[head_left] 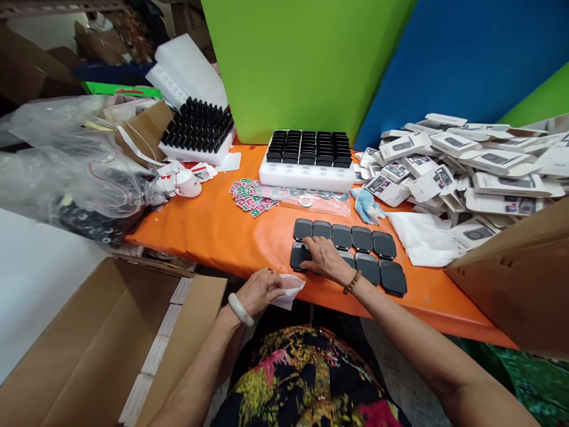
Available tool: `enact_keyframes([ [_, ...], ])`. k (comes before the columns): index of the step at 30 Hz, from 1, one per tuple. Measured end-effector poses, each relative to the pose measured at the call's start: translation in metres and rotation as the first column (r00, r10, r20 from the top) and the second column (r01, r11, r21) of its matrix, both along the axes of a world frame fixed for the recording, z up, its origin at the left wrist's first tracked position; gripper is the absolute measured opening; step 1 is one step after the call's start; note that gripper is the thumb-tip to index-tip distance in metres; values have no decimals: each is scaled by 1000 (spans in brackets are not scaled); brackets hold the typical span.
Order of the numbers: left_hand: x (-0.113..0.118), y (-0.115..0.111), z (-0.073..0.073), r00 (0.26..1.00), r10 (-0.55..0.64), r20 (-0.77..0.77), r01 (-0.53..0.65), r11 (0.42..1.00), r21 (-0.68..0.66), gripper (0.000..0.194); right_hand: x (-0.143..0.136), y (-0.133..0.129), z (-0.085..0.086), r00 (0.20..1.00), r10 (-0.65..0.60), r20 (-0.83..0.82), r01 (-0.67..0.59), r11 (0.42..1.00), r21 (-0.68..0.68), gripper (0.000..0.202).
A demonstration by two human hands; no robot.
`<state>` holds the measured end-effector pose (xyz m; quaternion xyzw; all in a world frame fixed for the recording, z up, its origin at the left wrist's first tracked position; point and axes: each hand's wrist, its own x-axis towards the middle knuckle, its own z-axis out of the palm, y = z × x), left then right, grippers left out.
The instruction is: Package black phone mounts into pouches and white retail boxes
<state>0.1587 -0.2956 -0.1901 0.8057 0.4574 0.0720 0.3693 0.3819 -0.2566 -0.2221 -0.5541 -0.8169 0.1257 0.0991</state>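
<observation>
My left hand [260, 292] pinches a small thin white pouch [288, 289] at the table's front edge; the pouch's mouth is partly spread. My right hand [326, 259] reaches over the front row of flat black square devices and grips the leftmost black device [299, 256] between thumb and fingers. That device still appears to lie on the orange table. Several more black devices [367, 268] lie in two rows, partly covered by my right hand. To their right is a stack of white pouches [420, 237].
White foam trays of black devices [306, 178] [195, 127] stand at the back. Small white boxes [444, 178] heap up at right beside a cardboard carton [515, 279]. Green and red stickers [253, 197] and a blue cloth [367, 206] lie mid-table. An opened carton [89, 356] stands at lower left.
</observation>
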Motion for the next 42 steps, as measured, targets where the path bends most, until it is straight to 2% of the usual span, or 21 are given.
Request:
enact_keyframes([
  [3, 1, 1, 0, 998, -35, -51, 33, 999, -39, 11, -7, 6, 4, 998, -32, 59, 36, 996, -82, 46],
  [6, 4, 4, 0, 997, -53, -60, 50, 997, -61, 14, -7, 16, 6, 998, -56, 24, 60, 978, -199, 57],
  [9, 6, 6, -2, 997, -62, -45, 58, 996, -72, 16, 1, 27, 4, 996, -51, -73, 32, 970, -243, 45],
  [12, 8, 7, -5, 999, -40, -25, 39, 997, -61, 11, 11, 32, 3, 958, -90, -271, -4, 946, -325, 24],
  [14, 9, 8, -7, 999, -36, -9, 36, 998, -49, 9, 18, 28, 6, 866, -168, -472, -39, 917, -397, 25],
  [17, 13, 9, -8, 998, -64, 26, 65, 997, -45, 10, 27, 11, 19, 621, -294, -727, -55, 909, -414, 27],
  [20, 19, 9, -5, 992, -87, 91, 88, 996, -12, 11, 32, -13, 39, 409, -349, -843, -39, 917, -398, 28],
  [22, 25, 9, 1, 982, -101, 159, 98, 995, 27, 10, 33, -29, 50, 337, -369, -866, -71, 907, -414, 27],
  [25, 33, 5, 15, 964, -106, 246, 84, 992, 98, 14, 34, -46, 56, 311, -359, -880, -88, 911, -403, 27],
  [31, 54, -6, 37, 900, -91, 425, -7, 975, 223, 18, 41, -64, 52, 400, -217, -890, 3, 972, -236, 20],
  [35, 69, -12, 46, 855, -46, 517, -93, 966, 241, 14, 39, -74, 50, 323, -238, -916, 46, 971, -236, 22],
  [40, 82, -14, 60, 793, -68, 605, -116, 959, 259, 10, 37, -84, 51, 181, -209, -961, 29, 978, -208, 25],
  [42, 84, -14, 64, 774, -62, 630, -129, 959, 252, 9, 39, -86, 54, 160, -194, -968, 25, 981, -193, 34],
])
